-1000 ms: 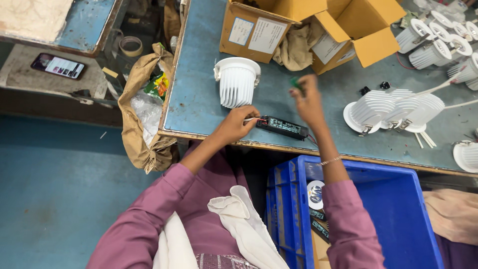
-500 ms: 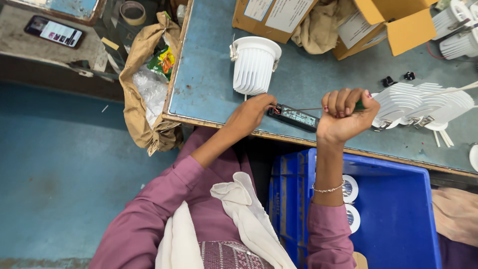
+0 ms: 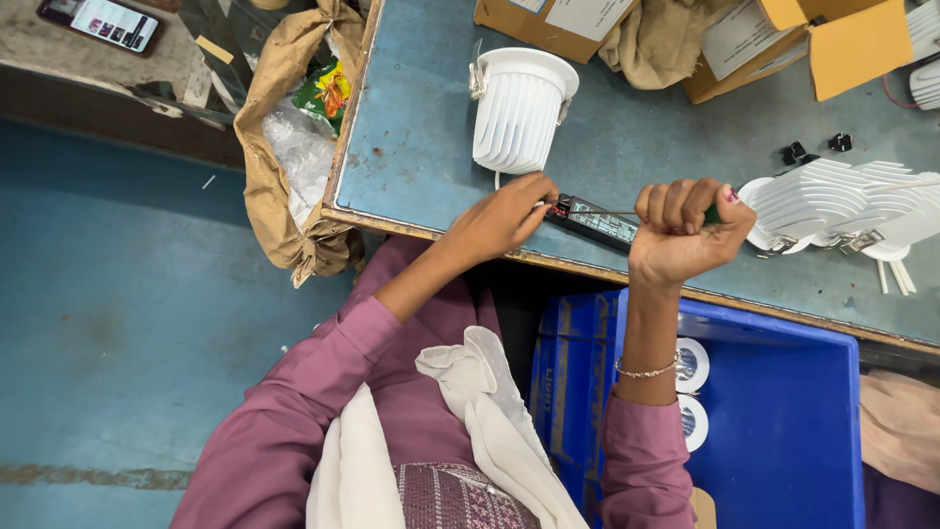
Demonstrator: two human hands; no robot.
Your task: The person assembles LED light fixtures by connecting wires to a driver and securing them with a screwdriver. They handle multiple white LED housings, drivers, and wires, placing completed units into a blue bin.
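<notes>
Two hands work a screwdriver into a small black driver box at the near edge of the table.

The left hand [image 3: 504, 217] pinches the left end of the black driver box [image 3: 597, 220], fingertips pressed together on it just below the white finned lamp housing [image 3: 519, 108] that stands upright near the table's [image 3: 421, 147] near-left corner. The right hand [image 3: 685, 230] is closed in a fist around the green handle of the screwdriver [image 3: 627, 213], whose thin shaft runs leftward over the box to its left end, beside the left fingertips. The box lies flat along the near edge, between the two hands. To the right lie more white housings [image 3: 832, 201]; cardboard boxes [image 3: 783, 39] sit at the far edge. A blue crate [image 3: 783, 411] stands below the table edge.
</notes>
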